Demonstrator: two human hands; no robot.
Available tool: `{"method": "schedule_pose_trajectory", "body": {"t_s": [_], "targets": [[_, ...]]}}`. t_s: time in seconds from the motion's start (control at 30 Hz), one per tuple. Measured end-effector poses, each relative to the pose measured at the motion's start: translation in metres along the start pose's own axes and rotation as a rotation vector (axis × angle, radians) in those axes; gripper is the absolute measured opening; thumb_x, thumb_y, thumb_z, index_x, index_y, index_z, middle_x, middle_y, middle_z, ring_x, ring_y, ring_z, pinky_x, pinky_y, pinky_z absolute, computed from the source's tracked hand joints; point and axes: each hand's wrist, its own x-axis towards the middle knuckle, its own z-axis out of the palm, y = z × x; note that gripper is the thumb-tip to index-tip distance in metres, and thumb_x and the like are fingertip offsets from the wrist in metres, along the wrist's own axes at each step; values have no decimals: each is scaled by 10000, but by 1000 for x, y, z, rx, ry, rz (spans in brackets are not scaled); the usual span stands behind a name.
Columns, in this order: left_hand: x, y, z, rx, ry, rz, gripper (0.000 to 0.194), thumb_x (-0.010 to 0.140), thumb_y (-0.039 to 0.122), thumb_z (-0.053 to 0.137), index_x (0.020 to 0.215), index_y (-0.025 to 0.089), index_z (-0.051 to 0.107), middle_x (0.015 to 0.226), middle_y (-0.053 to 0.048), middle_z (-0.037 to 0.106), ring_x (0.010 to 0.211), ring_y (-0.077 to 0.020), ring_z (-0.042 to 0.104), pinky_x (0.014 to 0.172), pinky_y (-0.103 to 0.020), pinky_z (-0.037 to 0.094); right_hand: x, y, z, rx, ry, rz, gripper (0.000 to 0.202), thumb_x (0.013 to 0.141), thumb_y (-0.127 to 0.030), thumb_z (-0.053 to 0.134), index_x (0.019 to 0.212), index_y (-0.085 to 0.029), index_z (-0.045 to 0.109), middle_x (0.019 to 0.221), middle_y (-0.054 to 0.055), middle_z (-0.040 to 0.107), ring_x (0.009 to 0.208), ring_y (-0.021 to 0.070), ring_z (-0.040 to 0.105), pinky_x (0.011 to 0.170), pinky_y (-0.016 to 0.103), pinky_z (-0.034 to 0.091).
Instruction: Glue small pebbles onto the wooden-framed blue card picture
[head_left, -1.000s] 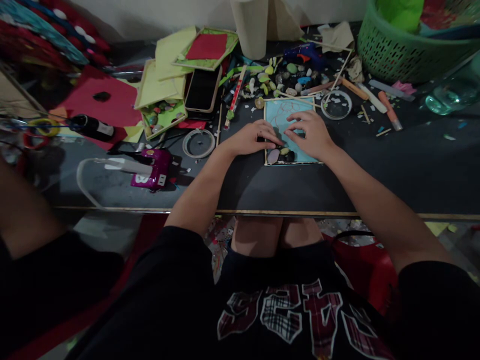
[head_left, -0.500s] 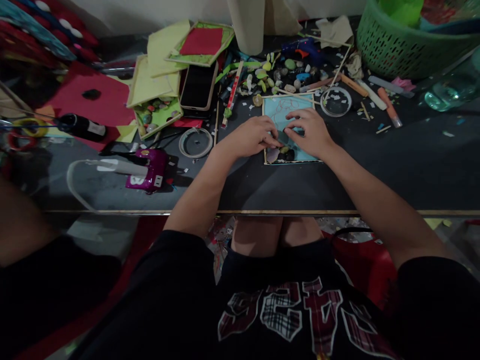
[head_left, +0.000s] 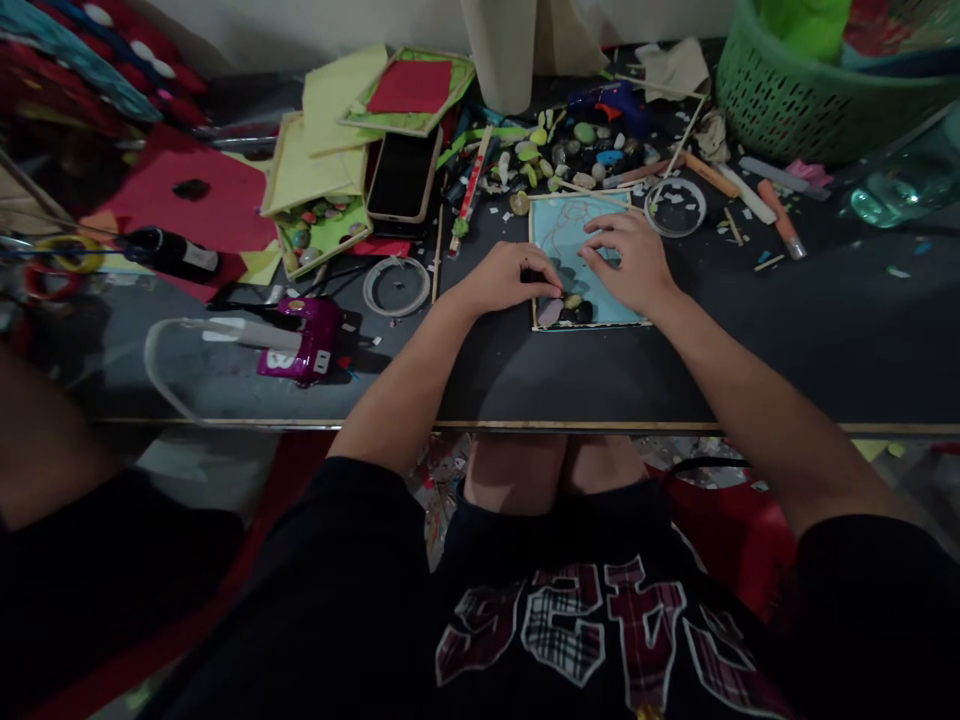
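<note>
The framed blue panel (head_left: 544,212) lay flat on the tabletop (head_left: 787,340), set back from the near edge and just in front of a spread of loose stones (head_left: 560,153). At the panel's near left corner sat a purple-grey stone (head_left: 550,311), with a yellow-green stone (head_left: 573,301) and dark stones (head_left: 579,314) beside it, close to the near edge. Thin drawn lines (head_left: 568,215) showed towards the panel's far edge.

Of the hands, the left hand (head_left: 519,275) crossed the panel's left edge, fingers bent and fingertips drawn close to the thumb, just above the purple-grey stone; whether anything was pinched there could not be determined. The right hand (head_left: 630,262) was over the panel's right side, fingers curved, thumb and forefinger apart, with nothing visible between them.

In this inspector's judgement, the step in hand was the positioning of stones at the near left corner. The next move appeared to call for light, steady fingertip pressure from the left hand, without nudging the neighbouring stones, and for the panel to be kept from sliding.
</note>
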Motion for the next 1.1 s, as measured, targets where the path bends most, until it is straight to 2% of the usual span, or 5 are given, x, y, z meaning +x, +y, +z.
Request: {"method": "schedule_pose_trajectory", "body": {"t_s": [0.37, 0.57, 0.67, 0.87, 1.1], "targets": [[3, -9, 5, -81, -17, -1, 254, 828, 448, 694, 801, 206, 767, 802, -45, 754, 801, -160, 679, 791, -310, 510, 0, 3, 0, -16, 9, 42, 285, 951, -434, 521, 900, -243, 727, 1188, 78, 697, 1178, 286, 589, 1100, 508, 413], [6, -39, 5, -63, 649, -244, 618, 806, 817, 528, 942, 240, 702, 950, -3, 743, 900, -131, 657, 803, -327, 502, 1, 9, -9, -39, 50, 124, 226, 944, -349, 514, 940, -271, 726, 1203, 84, 686, 1196, 295, 572, 1095, 542, 422], [9, -64, 1, -293, 774, -350, 744, 708, 902, 535, 1053, 254, 655, 901, 15, 712, 849, -119, 655, 701, -320, 493, 2, 15, -11, -67, 56, 149, 219, 943, -298, 501, 981, -264, 714, 1208, 85, 678, 1201, 296, 565, 1090, 548, 411], [2, -82, -4, -395, 635, -294, 653, 977, 669, 191, 1264, 251, 603, 1206, -78, 709, 1062, -203, 686, 791, -340, 570, -2, 10, -18, -227, 115, 242, 226, 948, -281, 507, 1068, -210, 684, 1230, 146, 647, 1206, 348, 518, 1032, 575, 395], [3, -77, -5, -337, 574, -197, 695, 978, 670, 135, 1306, 248, 578, 1215, -95, 701, 1100, -238, 686, 814, -378, 587, -5, -13, -42, -577, 43, 430, 314, 844, -115, 621, 1140, -33, 692, 1184, 267, 650, 1210, 443, 517, 961, 586, 406]]}}
